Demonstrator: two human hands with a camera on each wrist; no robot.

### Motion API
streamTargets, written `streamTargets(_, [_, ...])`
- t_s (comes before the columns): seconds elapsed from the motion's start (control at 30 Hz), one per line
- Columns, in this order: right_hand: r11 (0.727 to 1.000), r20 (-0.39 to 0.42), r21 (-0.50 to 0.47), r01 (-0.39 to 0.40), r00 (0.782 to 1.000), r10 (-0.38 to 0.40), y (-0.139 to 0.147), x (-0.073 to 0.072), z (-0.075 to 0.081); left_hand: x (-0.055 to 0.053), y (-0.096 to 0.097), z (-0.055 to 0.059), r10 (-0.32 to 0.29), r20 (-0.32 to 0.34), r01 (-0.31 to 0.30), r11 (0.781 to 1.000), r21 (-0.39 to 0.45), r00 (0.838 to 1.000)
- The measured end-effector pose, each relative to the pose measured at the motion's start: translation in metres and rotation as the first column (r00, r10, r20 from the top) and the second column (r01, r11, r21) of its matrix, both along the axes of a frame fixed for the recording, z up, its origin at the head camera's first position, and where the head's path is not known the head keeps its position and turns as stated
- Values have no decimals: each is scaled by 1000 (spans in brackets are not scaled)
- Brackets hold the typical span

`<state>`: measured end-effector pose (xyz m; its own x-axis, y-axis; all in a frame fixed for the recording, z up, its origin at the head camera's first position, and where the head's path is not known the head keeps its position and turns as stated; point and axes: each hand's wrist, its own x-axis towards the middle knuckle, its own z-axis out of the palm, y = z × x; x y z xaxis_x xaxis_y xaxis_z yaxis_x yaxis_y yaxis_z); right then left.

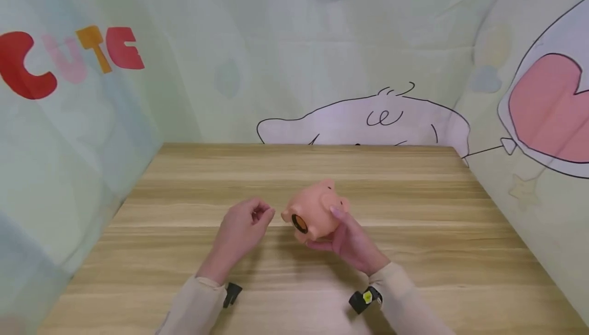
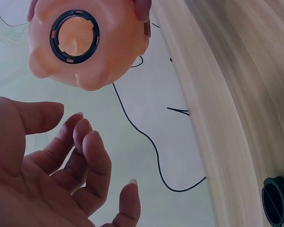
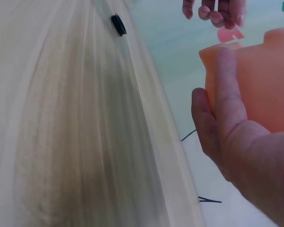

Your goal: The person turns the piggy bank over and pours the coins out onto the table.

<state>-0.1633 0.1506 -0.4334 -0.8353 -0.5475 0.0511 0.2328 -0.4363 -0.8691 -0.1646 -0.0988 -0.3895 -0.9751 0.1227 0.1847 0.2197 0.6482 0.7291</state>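
A pink piggy bank (image 1: 315,207) is held up over the table in my right hand (image 1: 356,245), thumb on its side and fingers under it. Its underside faces my left hand, showing a round hole with a black ring (image 2: 54,42). My left hand (image 1: 244,230) hovers just left of the piggy bank, fingers loosely bent, nothing between them and the thumb. A round black plug (image 2: 277,201) lies on the tabletop in the left wrist view; the right wrist view shows the same plug (image 3: 118,25) near the far end. From the head, the left hand hides it.
The wood-grain table (image 1: 414,192) reaches back to a pale cloth backdrop (image 1: 294,59) with cartoon drawings, which also hangs along both sides. Each sleeve carries a black wrist mount, one at the left cuff (image 1: 231,294) and one at the right cuff (image 1: 363,300).
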Motion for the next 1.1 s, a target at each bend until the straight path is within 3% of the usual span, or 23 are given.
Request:
streamTargets(0.2, [998, 13, 52, 20, 1000, -21, 7, -4, 5, -3, 4, -3, -43, 55, 40, 998, 56, 998])
streamTargets(0.4, [984, -40, 171, 43, 999, -37, 9, -5, 12, -2, 12, -5, -162, 131, 139, 976, 170, 978])
streamTargets(0.53, [954, -86, 290, 78, 995, -55, 7, -3, 17, 0, 17, -4, -218, 190, 176, 961, 215, 957])
streamTargets(0.67, [898, -146, 419, 133, 986, -78, 8, -1, 20, -1, 22, -4, -242, 210, 191, 953, 237, 947])
streamTargets(0.8, [859, -193, 479, 179, 976, -96, 8, -1, 22, 0, 23, -5, -231, 223, 177, 955, 236, 947])
streamTargets(1.1, [844, -275, 481, 238, 955, -113, 4, -3, 20, -1, 22, -4, -188, 205, 143, 966, 214, 961])
